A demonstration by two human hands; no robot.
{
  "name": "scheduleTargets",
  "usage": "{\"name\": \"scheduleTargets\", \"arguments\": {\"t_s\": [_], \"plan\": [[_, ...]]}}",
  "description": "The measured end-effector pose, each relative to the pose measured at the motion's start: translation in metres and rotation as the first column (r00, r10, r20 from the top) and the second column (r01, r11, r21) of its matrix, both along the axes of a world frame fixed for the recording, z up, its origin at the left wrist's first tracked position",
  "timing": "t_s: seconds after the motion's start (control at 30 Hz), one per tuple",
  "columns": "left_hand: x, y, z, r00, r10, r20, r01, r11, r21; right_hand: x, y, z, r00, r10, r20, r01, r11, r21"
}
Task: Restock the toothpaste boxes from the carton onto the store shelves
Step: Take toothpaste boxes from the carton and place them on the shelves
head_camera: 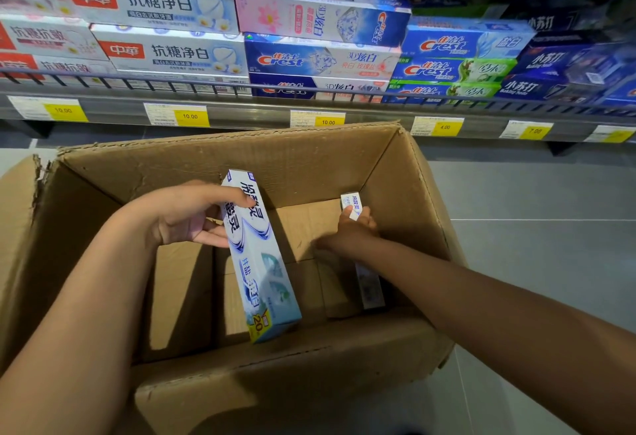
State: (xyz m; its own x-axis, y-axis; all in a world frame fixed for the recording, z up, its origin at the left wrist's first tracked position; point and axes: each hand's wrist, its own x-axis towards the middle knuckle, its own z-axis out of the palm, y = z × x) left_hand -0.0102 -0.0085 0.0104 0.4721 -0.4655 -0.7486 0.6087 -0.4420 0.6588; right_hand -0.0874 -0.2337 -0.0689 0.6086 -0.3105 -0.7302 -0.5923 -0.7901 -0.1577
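Brown cardboard, the carton [220, 159] stands open on the floor below the shelf [241, 113], almost emptied. The left hand [186, 218] is clamped on 1 pale blue toothpaste box [258, 255], tilted and lifted partway out. The right hand [352, 228] reaches deep inside and grips a second box [364, 273] lying near the right wall. This looks like the picking step; next, both boxes need lifting clear of the rim and laying flat among the stacked rows.
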Motion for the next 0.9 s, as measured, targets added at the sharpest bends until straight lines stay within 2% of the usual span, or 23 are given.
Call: {"name": "scheduleTargets", "arguments": {"t_s": [0.1, 0.33, 0.47, 0.6, 0.67, 0.73, 0.83, 0.9], "plan": [[-0.001, 0.000, -0.001, 1.000, 0.028, 0.007, -0.028, 1.000, -0.003, -0.003, -0.003, 0.001, 0.998, -0.043, 0.040, 0.040, 0.997, 0.073], [0.000, 0.002, -0.005, 0.998, 0.057, 0.013, -0.057, 0.998, 0.004, -0.007, -0.002, -0.004, 0.995, -0.080, 0.061, 0.074, 0.992, 0.101], [-0.001, 0.001, -0.005, 0.998, 0.065, -0.001, -0.065, 0.998, -0.023, -0.013, -0.006, -0.009, 0.974, -0.196, 0.114, 0.172, 0.965, 0.196], [0.001, -0.001, -0.005, 0.997, 0.075, 0.013, -0.074, 0.996, -0.040, -0.019, -0.010, -0.009, 0.972, -0.154, 0.178, 0.121, 0.975, 0.185], [0.000, -0.003, -0.005, 0.995, 0.096, 0.013, -0.095, 0.995, -0.043, -0.021, -0.013, -0.006, 0.954, -0.222, 0.201, 0.176, 0.959, 0.222], [-0.001, -0.003, -0.005, 0.993, 0.114, 0.000, -0.114, 0.993, -0.035, -0.020, -0.014, -0.003, 0.925, -0.335, 0.181, 0.269, 0.911, 0.311], [-0.003, 0.002, -0.004, 0.996, 0.090, -0.006, -0.090, 0.995, -0.051, -0.017, -0.009, 0.011, 0.813, -0.580, 0.047, 0.468, 0.700, 0.539], [-0.003, 0.005, -0.003, 0.997, 0.071, -0.010, -0.071, 0.996, -0.054, -0.016, -0.007, 0.023, 0.845, -0.534, -0.043, 0.455, 0.672, 0.584]]}}
